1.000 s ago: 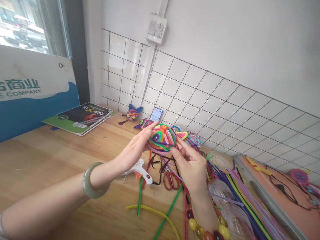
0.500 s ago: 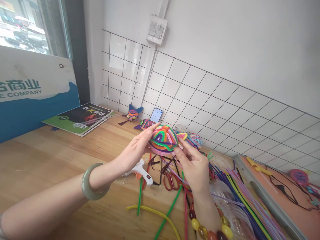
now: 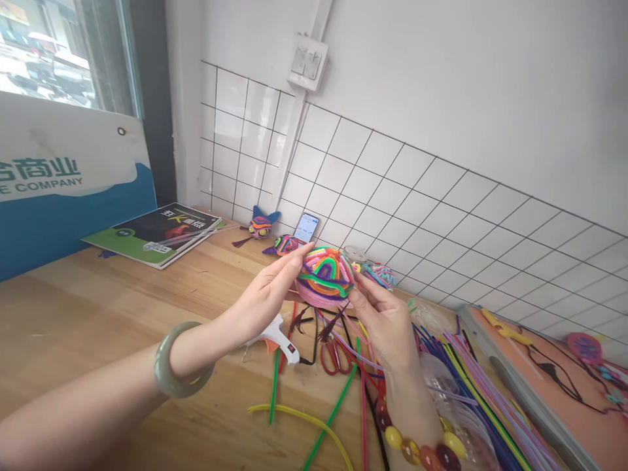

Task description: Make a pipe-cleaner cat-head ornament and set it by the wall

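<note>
A rounded ornament covered in curved strips of coloured pipe cleaner is held up above the table between my two hands. My left hand lies along its left side, fingers pressed against it. From the right, my right hand grips its edge between thumb and fingers. Dark tassels show just below the ornament. Under the hands lie a white hot glue gun with an orange trigger and a pair of red-handled scissors. The ornament's underside is hidden.
Loose pipe cleaners lie in front, with a thick bundle and clear plastic domes at right. Behind stand a phone and a finished cat-eared ornament. A magazine is at left; a wire grid lines the wall.
The ornament has turned slightly in my hands and shifted a little to the right. My right hand has moved slightly right with it; the left hand's hold looks nearly the same.
</note>
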A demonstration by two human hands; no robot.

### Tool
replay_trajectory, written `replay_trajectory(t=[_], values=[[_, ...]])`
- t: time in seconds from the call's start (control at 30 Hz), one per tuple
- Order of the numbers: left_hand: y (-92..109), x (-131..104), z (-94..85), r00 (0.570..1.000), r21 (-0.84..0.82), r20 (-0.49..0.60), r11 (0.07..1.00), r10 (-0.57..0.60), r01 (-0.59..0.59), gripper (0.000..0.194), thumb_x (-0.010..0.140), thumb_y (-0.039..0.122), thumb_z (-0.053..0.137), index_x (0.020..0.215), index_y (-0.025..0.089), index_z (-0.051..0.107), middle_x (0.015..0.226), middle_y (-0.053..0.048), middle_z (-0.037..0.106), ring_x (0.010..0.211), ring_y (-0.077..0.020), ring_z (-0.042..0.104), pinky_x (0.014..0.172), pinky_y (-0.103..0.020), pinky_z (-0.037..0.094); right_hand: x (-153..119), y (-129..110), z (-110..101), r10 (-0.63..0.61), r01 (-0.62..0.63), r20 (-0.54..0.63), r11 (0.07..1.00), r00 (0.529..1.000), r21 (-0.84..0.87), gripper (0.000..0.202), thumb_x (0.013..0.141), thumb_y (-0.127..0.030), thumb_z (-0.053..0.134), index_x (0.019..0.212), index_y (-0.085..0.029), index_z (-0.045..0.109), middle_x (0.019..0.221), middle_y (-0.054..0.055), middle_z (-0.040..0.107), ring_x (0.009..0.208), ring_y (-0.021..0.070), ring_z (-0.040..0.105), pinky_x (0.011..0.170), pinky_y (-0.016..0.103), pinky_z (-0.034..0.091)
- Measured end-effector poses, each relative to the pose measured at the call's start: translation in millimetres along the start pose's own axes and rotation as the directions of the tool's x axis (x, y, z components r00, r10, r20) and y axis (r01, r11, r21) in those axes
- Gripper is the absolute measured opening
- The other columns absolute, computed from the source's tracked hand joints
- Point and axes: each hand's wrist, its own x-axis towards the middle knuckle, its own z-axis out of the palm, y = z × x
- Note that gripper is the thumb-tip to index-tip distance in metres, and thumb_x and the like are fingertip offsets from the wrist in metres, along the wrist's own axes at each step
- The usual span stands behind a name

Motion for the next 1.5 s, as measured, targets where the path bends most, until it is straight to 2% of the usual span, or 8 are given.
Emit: replay_trajectory(t=[0.2, 0.33, 0.47, 0.63, 0.8, 1.03, 1.33, 1.5], values=[[-0.2, 0.1, 0.6, 0.999, -0.015, -0.038, 1.000, -0.020, 0.020, 0.057, 0.091, 0.050, 0.047, 0.143, 0.027, 0.040, 0.132, -0.007, 0.059, 0.112, -0.0275, 0.060, 0.092, -0.040, 0.051, -2.8, 0.7, 5.2, -0.023, 0.025, -0.030, 0.999, 0.999, 0.044, 0.049, 0.077, -0.041, 0.072, 0.122, -0.022, 0.064, 0.114, 0.006, 0.071, 0.109, 0.0260, 0.064, 0.094, 0.041, 0.052], [0.4, -0.4, 1.9, 0.997, 0.002, -0.070, 1.000, -0.029, 0.030, 0.058, 0.088, 0.048, 0.054, 0.142, 0.029, 0.041, 0.140, -0.006, 0.052, 0.119, -0.0286, 0.055, 0.092, -0.037, 0.051, -5.1, -1.5, 7.4, -0.053, 0.051, -0.057, 0.998, 0.997, -0.029, 0.052, 0.078, -0.043, 0.070, 0.125, -0.020, 0.062, 0.105, 0.006, 0.074, 0.102, 0.0259, 0.066, 0.085, 0.038, 0.056], [1.9, -0.8, 4.0, 0.997, -0.011, -0.071, 1.000, -0.028, 0.028, 0.066, 0.085, 0.044, 0.061, 0.144, 0.028, 0.038, 0.135, -0.008, 0.056, 0.114, -0.0277, 0.060, 0.093, -0.039, 0.051, -6.4, -6.1, 7.0, -0.059, 0.054, -0.056, 0.996, 0.997, -0.075, 0.053, 0.079, -0.044, 0.069, 0.126, -0.021, 0.061, 0.102, 0.005, 0.075, 0.097, 0.0260, 0.068, 0.078, 0.036, 0.058], [1.7, 0.1, 7.2, 1.000, -0.109, -0.010, 0.994, -0.017, 0.015, 0.080, 0.079, 0.035, 0.070, 0.147, 0.024, 0.030, 0.130, -0.011, 0.059, 0.113, -0.0278, 0.061, 0.094, -0.041, 0.052, -7.8, -11.7, 7.0, -0.045, 0.043, -0.038, 0.997, 0.998, -0.058, 0.052, 0.079, -0.042, 0.069, 0.126, -0.021, 0.062, 0.105, 0.005, 0.074, 0.101, 0.0265, 0.066, 0.081, 0.037, 0.058], [-2.4, 0.6, 6.7, 1.000, -0.127, -0.008, 0.992, -0.008, 0.007, 0.085, 0.073, 0.031, 0.075, 0.146, 0.025, 0.032, 0.133, -0.011, 0.058, 0.114, -0.0288, 0.060, 0.095, -0.043, 0.052, -8.0, -12.8, 7.6, -0.033, 0.029, -0.062, 0.998, 0.998, -0.064, 0.053, 0.077, -0.042, 0.071, 0.125, -0.020, 0.063, 0.109, 0.006, 0.073, 0.104, 0.0270, 0.065, 0.084, 0.038, 0.057], [-3.4, 0.1, 6.2, 0.999, -0.122, -0.029, 0.992, -0.013, 0.010, 0.082, 0.075, 0.030, 0.074, 0.145, 0.025, 0.032, 0.138, -0.011, 0.054, 0.113, -0.0278, 0.061, 0.094, -0.041, 0.053, -9.5, -12.3, 8.9, -0.032, 0.029, -0.069, 0.998, 0.997, -0.047, 0.054, 0.076, -0.042, 0.072, 0.124, -0.019, 0.063, 0.105, 0.006, 0.074, 0.097, 0.0255, 0.068, 0.079, 0.036, 0.059], [-3.4, 0.9, 7.1, 0.998, -0.126, -0.059, 0.992, -0.014, 0.007, 0.083, 0.071, 0.030, 0.077, 0.143, 0.024, 0.036, 0.139, -0.012, 0.052, 0.113, -0.0291, 0.061, 0.092, -0.043, 0.054, -10.9, -12.9, 10.3, -0.070, 0.061, -0.083, 0.992, 0.994, -0.108, 0.052, 0.077, -0.040, 0.070, 0.124, -0.020, 0.063, 0.107, 0.007, 0.073, 0.107, 0.0284, 0.064, 0.082, 0.039, 0.059], [-2.7, 0.1, 7.9, 0.998, -0.122, -0.061, 0.992, -0.018, 0.010, 0.084, 0.071, 0.029, 0.077, 0.144, 0.023, 0.035, 0.137, -0.013, 0.053, 0.113, -0.0297, 0.061, 0.091, -0.042, 0.055, -10.8, -12.5, 10.2, -0.041, 0.033, -0.088, 0.995, 0.995, -0.090, 0.052, 0.076, -0.041, 0.071, 0.123, -0.020, 0.064, 0.113, 0.007, 0.071, 0.103, 0.0274, 0.065, 0.080, 0.038, 0.059]])
